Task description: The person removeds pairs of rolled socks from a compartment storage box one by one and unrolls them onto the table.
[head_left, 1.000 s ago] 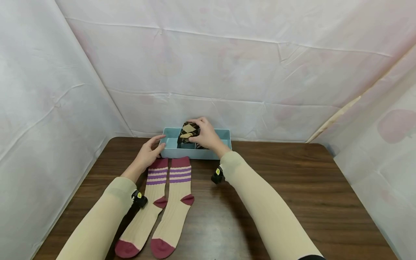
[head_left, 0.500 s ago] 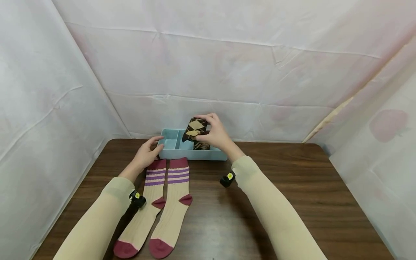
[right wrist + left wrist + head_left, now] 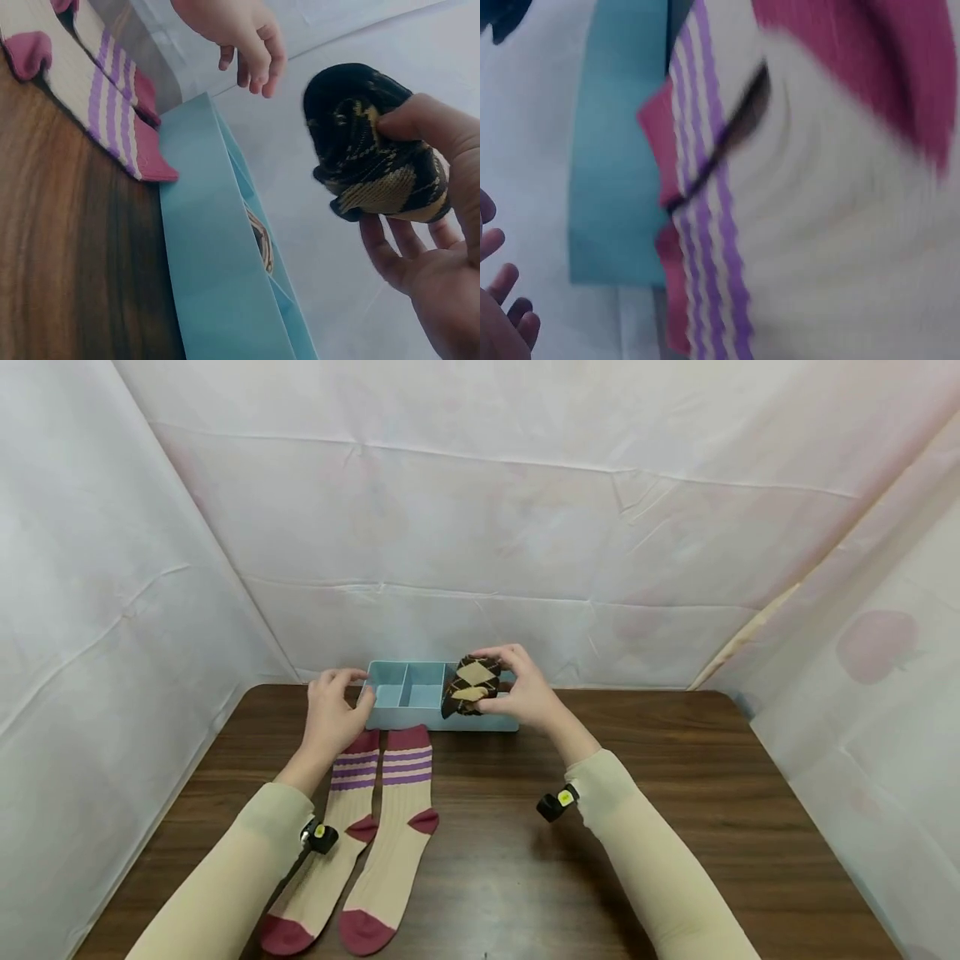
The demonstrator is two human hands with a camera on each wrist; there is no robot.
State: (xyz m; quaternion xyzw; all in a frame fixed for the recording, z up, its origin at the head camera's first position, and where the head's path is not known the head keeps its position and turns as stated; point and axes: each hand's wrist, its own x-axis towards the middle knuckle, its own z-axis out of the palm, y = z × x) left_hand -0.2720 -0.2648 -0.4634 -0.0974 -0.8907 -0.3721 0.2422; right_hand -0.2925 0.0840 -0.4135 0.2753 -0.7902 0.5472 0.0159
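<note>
A rolled pair of black and tan argyle socks [image 3: 474,679] is gripped by my right hand [image 3: 531,697], fingers behind and thumb in front. In the right wrist view the roll [image 3: 382,161] is up above a light blue divided box [image 3: 217,247]. My left hand [image 3: 332,714] hovers at the box's left end, fingers loosely bent and holding nothing; the right wrist view has this hand [image 3: 236,34] apart from the box. Two left compartments of the box [image 3: 442,719] show bare floors. A brown patterned roll [image 3: 260,240] sits in another compartment, hidden in the head view.
Two cream socks [image 3: 397,835] with maroon toes and purple stripes lie flat side by side in front of the box, under the left forearm. The brown wooden table [image 3: 675,827] reaches back to a white cloth wall [image 3: 525,527].
My right hand has lifted the argyle roll out of a middle compartment and carried it right and toward me. My left hand has come off the box's left end.
</note>
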